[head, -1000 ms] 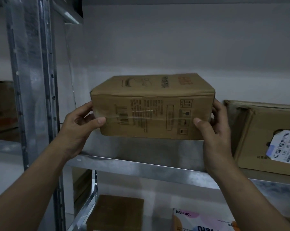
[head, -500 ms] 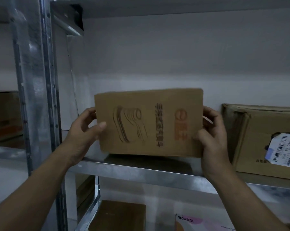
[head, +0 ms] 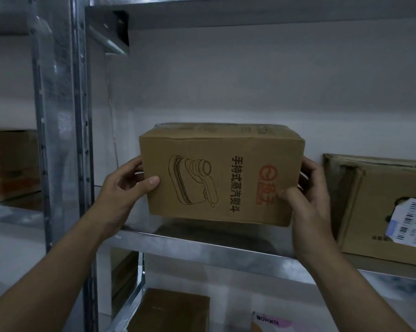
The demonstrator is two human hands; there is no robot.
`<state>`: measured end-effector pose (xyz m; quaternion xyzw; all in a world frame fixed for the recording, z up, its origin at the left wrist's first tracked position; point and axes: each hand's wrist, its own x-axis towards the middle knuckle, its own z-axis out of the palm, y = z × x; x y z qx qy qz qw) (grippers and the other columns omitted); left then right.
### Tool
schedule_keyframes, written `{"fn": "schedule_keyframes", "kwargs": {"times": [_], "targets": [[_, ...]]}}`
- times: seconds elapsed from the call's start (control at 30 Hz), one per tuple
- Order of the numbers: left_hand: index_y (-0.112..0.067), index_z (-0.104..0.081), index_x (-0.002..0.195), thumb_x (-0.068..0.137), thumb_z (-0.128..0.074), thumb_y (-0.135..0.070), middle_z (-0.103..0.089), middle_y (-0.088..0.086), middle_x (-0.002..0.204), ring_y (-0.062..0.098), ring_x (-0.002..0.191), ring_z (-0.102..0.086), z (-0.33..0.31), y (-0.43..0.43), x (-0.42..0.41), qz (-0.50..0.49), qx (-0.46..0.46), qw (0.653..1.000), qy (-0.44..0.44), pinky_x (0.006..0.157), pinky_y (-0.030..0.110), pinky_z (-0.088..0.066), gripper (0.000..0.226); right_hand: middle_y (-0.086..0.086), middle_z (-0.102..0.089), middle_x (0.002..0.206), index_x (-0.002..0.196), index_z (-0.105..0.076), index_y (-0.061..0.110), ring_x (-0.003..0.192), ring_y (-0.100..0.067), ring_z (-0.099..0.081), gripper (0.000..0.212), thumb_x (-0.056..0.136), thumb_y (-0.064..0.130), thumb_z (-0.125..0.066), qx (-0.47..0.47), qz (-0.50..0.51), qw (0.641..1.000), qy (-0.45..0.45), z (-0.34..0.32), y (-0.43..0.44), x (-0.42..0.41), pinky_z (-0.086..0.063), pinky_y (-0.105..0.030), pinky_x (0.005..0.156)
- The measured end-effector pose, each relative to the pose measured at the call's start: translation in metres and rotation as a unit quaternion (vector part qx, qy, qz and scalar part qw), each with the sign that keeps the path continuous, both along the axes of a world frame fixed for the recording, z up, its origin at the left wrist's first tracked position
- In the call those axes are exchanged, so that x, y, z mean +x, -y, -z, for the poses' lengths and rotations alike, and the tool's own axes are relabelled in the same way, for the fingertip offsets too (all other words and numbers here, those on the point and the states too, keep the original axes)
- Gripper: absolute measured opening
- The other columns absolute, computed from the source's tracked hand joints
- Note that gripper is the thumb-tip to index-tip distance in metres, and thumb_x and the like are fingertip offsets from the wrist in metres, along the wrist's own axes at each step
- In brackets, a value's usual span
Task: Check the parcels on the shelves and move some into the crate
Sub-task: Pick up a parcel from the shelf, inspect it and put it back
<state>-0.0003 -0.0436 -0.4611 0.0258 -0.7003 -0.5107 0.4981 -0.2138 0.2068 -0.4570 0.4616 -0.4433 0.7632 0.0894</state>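
both hands grip one cardboard parcel (head: 222, 174) by its ends, lifted just above the metal shelf (head: 202, 250): our left hand (head: 128, 188) clamps the left end, thumb on the printed front; our right hand (head: 305, 195) clamps the right end. a second box (head: 374, 207) sits on the shelf beside it.

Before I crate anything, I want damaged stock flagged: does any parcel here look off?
The parcel on the right of the shelf has a ragged hole torn around its shipping label and a crumpled corner. The box in both hands looks intact.
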Motion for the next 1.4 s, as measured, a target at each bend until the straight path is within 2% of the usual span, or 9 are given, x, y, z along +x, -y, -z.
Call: {"fn": "schedule_keyframes", "kwargs": {"times": [0.07, 0.27, 0.37, 0.67, 0.93, 1.13, 1.23, 1.33, 1.4], "targets": [[-0.022, -0.058, 0.147, 0.087, -0.074, -0.021, -0.069, -0.003, 0.137, 0.011, 0.126, -0.065, 0.001, 0.0, -0.002, 0.002, -0.01, 1.0, -0.008, 0.097, 0.022, -0.057, 0.062, 0.0, -0.064, 0.141, 0.14, -0.057, 0.03, 0.133, -0.019, -0.058, 0.065, 0.075, 0.032, -0.062, 0.006, 0.014, 1.0, -0.018, 0.0, -0.001, 0.001, -0.051, -0.045, 0.1], [-0.024, -0.08, 0.114, 0.097, -0.052, -0.032, -0.073, 0.001, 0.129, 0.03, 0.131, -0.064, 0.001, 0.012, 0.002, 0.144, 0.094, 0.982, -0.084, 0.113, 0.047, -0.05, 0.033, 0.01, -0.064, 0.135, 0.123, -0.056, 0.03, 0.122, -0.001, -0.064, 0.048, 0.08, 0.05, -0.066, -0.039, -0.012, 0.999, -0.008, -0.004, -0.003, 0.01, -0.054, -0.014, 0.088], [-0.024, -0.079, 0.1, 0.084, -0.08, -0.051, -0.07, 0.013, 0.133, 0.029, 0.124, -0.067, -0.002, 0.009, 0.005, 0.143, 0.105, 0.98, -0.087, 0.107, 0.043, -0.056, 0.031, 0.011, -0.064, 0.135, 0.113, -0.055, 0.028, 0.124, -0.011, -0.067, 0.046, 0.076, 0.047, -0.075, -0.044, 0.001, 0.999, -0.004, -0.003, -0.002, 0.009, -0.059, -0.025, 0.094], [-0.019, -0.071, 0.113, 0.073, -0.077, -0.032, -0.072, 0.012, 0.126, 0.027, 0.117, -0.071, 0.001, 0.011, 0.002, 0.064, 0.079, 0.993, -0.066, 0.086, 0.033, -0.065, 0.043, 0.028, -0.066, 0.125, 0.108, -0.052, 0.027, 0.122, -0.019, -0.068, 0.045, 0.072, 0.039, -0.077, -0.055, 0.014, 0.998, -0.028, 0.001, -0.001, 0.003, -0.062, -0.033, 0.096], [-0.017, -0.061, 0.141, 0.101, -0.064, -0.016, -0.07, 0.009, 0.137, 0.028, 0.125, -0.069, -0.003, 0.012, -0.003, 0.074, 0.127, 0.988, -0.034, 0.094, 0.042, -0.063, 0.04, -0.002, -0.065, 0.128, 0.108, -0.05, 0.021, 0.1, 0.004, -0.07, 0.033, 0.081, 0.023, -0.069, -0.091, -0.018, 0.996, 0.02, 0.0, -0.001, 0.003, -0.055, -0.013, 0.079], [-0.026, -0.086, 0.097, 0.115, -0.03, -0.014, -0.079, 0.007, 0.116, 0.023, 0.103, -0.078, -0.01, -0.005, 0.001, 0.17, 0.169, 0.97, 0.029, 0.081, 0.036, -0.066, 0.061, 0.005, -0.07, 0.112, 0.111, -0.056, 0.026, 0.097, 0.001, -0.068, 0.04, 0.08, 0.05, -0.061, -0.028, -0.001, 1.0, 0.015, -0.002, 0.002, 0.002, -0.054, -0.015, 0.078], [-0.028, -0.084, 0.108, 0.117, -0.019, -0.023, -0.077, 0.005, 0.125, 0.023, 0.112, -0.075, -0.007, -0.007, 0.007, 0.199, 0.206, 0.958, -0.024, 0.088, 0.04, -0.065, 0.066, 0.002, -0.069, 0.112, 0.115, -0.056, 0.018, 0.096, 0.003, -0.069, 0.039, 0.09, 0.041, -0.076, -0.021, 0.006, 1.0, 0.008, -0.003, 0.003, 0.003, -0.054, -0.014, 0.078], [-0.019, -0.069, 0.134, 0.104, -0.057, -0.03, -0.064, 0.012, 0.145, 0.03, 0.128, -0.067, -0.004, -0.006, 0.019, 0.275, 0.178, 0.943, -0.062, 0.106, 0.053, -0.054, 0.034, 0.002, -0.07, 0.109, 0.12, -0.058, 0.006, 0.092, 0.006, -0.07, 0.043, 0.091, 0.038, -0.062, -0.018, 0.009, 1.0, 0.008, -0.006, 0.004, 0.006, -0.054, -0.012, 0.077], [-0.014, -0.051, 0.15, 0.095, -0.067, -0.024, -0.051, 0.019, 0.157, 0.036, 0.137, -0.058, -0.001, 0.0, 0.028, 0.348, 0.172, 0.919, -0.065, 0.114, 0.058, -0.043, 0.058, 0.003, -0.073, 0.113, 0.124, -0.062, 0.009, 0.1, 0.002, -0.07, 0.044, 0.092, 0.039, -0.062, -0.015, 0.022, 1.0, 0.011, -0.006, 0.005, 0.006, -0.054, -0.014, 0.081]]}}
